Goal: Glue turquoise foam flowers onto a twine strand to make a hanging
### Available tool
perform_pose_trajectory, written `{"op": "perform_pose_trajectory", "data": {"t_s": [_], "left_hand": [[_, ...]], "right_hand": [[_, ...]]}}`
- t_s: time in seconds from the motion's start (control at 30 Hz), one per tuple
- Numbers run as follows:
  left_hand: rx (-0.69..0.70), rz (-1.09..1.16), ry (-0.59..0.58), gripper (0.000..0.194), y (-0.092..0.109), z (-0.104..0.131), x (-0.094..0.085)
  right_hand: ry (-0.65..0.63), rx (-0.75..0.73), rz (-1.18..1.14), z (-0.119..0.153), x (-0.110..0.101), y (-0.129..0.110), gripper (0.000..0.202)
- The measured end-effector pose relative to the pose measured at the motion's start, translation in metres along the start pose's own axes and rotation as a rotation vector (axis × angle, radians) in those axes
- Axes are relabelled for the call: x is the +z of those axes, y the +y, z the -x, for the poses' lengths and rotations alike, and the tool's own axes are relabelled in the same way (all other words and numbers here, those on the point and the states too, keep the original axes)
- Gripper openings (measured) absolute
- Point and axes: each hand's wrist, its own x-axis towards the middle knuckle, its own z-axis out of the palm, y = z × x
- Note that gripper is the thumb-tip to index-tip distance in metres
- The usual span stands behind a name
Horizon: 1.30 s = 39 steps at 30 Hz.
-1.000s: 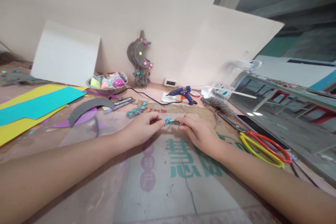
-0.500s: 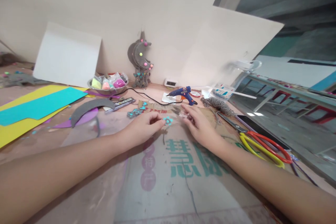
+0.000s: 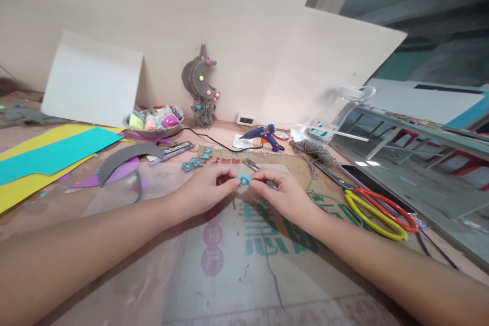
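A small turquoise flower [image 3: 244,180] with a grey centre is pinched between both hands above the plastic-covered mat. My left hand [image 3: 208,186] grips its left edge between thumb and forefinger. From the right, my right hand [image 3: 280,191] closes thumb and fingers on the other edge. Just behind the fingers lie metal tweezers [image 3: 251,164], partly hidden. More turquoise-and-grey pieces [image 3: 193,163] rest on the table beyond my left hand. A short grey strand [image 3: 275,280] lies on the plastic sheet nearer to me.
A blue glue gun [image 3: 263,135] with a black cord lies behind the hands. Scissors [image 3: 376,214], a phone [image 3: 376,188] and grey yarn [image 3: 313,152] are at right. Left are foam sheets [image 3: 61,155], a grey crescent [image 3: 128,155] and a bowl [image 3: 153,133]. A moon ornament [image 3: 200,84] stands by the wall.
My right hand has come away from the tweezers area, moved left and down, and now pinches the flower. My left hand keeps hold of it. The view has shifted slightly.
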Motion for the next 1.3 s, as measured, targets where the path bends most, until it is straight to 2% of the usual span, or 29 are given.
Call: {"op": "perform_pose_trajectory", "data": {"t_s": [0.23, 0.53, 0.67, 0.8, 0.87, 1.0, 1.17, 1.3], "left_hand": [[-0.084, 0.026, -0.094, 0.02, 0.0074, 0.002, -0.0005], [-0.029, -0.058, -0.047, 0.022, 0.0009, -0.0003, -0.0004], [-0.039, -0.034, -0.033, 0.023, 0.0034, 0.0, -0.0015], [-0.049, 0.003, -0.019, 0.023, 0.0049, 0.001, -0.0014], [-0.056, -0.007, -0.019, 0.023, 0.0042, 0.0008, -0.0014], [-0.04, -0.056, -0.028, 0.025, 0.0021, -0.0009, -0.0021], [-0.014, -0.06, -0.057, 0.023, 0.0029, -0.0009, -0.0022], [-0.106, -0.008, -0.099, 0.024, 0.005, 0.0009, -0.0018]], "right_hand": [[-0.017, 0.025, 0.014, 0.0015, 0.001, 0.0056, 0.019], [-0.063, -0.001, 0.02, 0.0014, 0.0029, 0.0044, 0.016], [-0.019, 0.008, 0.027, 0.0012, 0.0011, 0.0069, 0.017], [0.024, 0.003, 0.02, 0.0013, -0.0031, 0.0054, 0.026], [0.025, -0.002, -0.002, 0.001, -0.0037, 0.0038, 0.025], [0.02, 0.023, -0.112, -0.0009, -0.0003, 0.0045, 0.012], [-0.043, 0.098, -0.214, -0.0015, 0.003, 0.0081, 0.013], [0.079, 0.061, -0.186, -0.0005, -0.0016, 0.0045, 0.021]]}}
